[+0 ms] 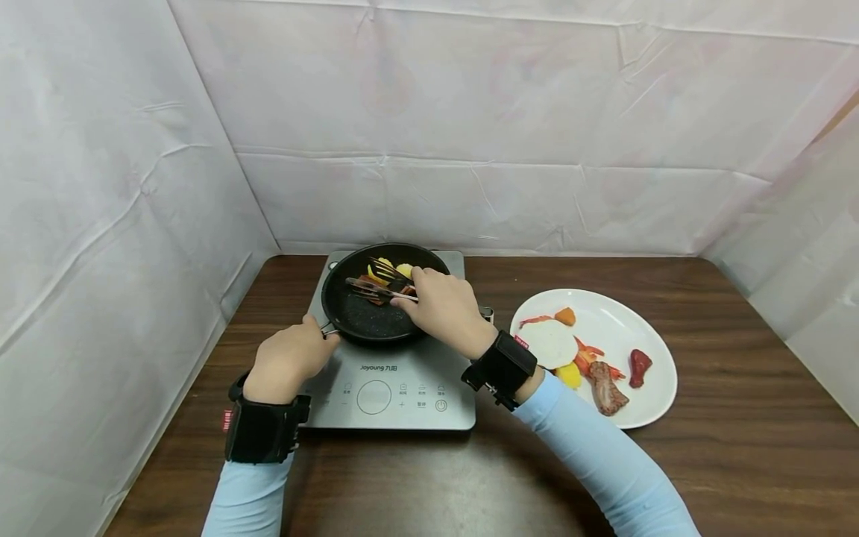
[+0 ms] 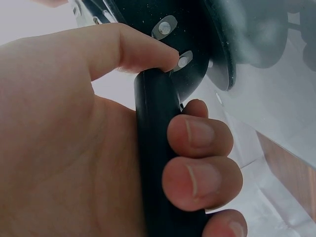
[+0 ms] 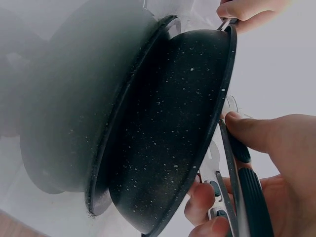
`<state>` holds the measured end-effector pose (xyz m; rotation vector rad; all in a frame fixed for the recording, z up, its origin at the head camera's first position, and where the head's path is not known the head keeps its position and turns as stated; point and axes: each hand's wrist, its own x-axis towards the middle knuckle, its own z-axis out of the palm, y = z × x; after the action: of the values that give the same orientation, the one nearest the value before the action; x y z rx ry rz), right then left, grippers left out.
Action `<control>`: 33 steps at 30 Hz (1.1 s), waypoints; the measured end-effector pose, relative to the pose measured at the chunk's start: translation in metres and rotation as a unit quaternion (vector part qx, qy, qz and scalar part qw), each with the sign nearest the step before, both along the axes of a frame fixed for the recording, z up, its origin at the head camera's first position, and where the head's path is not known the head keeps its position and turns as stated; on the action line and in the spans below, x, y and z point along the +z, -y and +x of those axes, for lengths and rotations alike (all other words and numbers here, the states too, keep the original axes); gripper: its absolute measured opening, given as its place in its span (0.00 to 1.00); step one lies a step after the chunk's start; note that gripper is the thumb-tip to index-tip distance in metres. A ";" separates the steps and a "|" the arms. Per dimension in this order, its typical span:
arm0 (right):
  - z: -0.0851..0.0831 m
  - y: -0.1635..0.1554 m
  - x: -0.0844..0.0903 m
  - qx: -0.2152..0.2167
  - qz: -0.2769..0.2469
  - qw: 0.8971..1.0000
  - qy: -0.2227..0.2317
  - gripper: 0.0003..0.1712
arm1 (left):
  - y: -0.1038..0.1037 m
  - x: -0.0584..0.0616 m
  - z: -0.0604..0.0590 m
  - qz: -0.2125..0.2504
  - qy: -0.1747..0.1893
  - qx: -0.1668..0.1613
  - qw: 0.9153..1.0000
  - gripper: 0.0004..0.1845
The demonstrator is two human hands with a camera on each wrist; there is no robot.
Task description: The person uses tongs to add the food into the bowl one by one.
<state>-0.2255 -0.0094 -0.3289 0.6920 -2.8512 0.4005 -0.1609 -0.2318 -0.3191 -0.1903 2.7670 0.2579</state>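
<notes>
The black frying pan sits on the grey induction cooker at the back-left of the wooden table; its black handle is wrapped by the left hand, fingers curled round it and thumb laid along the top toward the rivets; the pan is thus kept from turning. The right hand is closed on a pair of tongs, whose arms reach leftward over the pan's rim; the tips lie among the yellow and reddish food pieces at the far side of the pan; whether a piece is actually clamped cannot be told from these views.

For the step to be done well, the handle should be held firm and level so that the pan is not dragged off the cooker's plate; the tongs should be squeezed only lightly, so that soft pieces are not crushed, and kept low over the pan. The white plate to the right, bearing more food, is well apart from the pan.
</notes>
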 end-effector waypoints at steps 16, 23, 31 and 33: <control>0.020 -0.009 0.012 -0.017 -0.008 0.997 0.070 0.32 | 0.001 0.001 0.000 -0.003 0.008 0.003 1.000 0.41; 0.035 -0.022 0.015 -0.018 -0.006 0.998 0.064 0.31 | 0.001 0.001 -0.001 -0.005 0.010 0.005 1.000 0.41; 0.044 -0.041 0.012 -0.022 -0.010 0.998 0.053 0.27 | 0.002 0.000 -0.001 -0.006 0.007 -0.001 1.000 0.41; 0.046 -0.046 0.011 -0.024 -0.012 0.998 0.054 0.27 | 0.002 0.001 -0.001 -0.006 0.007 -0.003 1.000 0.41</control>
<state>-0.1797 0.0365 -0.3182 0.6137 -2.9517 0.4774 -0.1621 -0.2338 -0.3184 -0.1846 2.7546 0.2384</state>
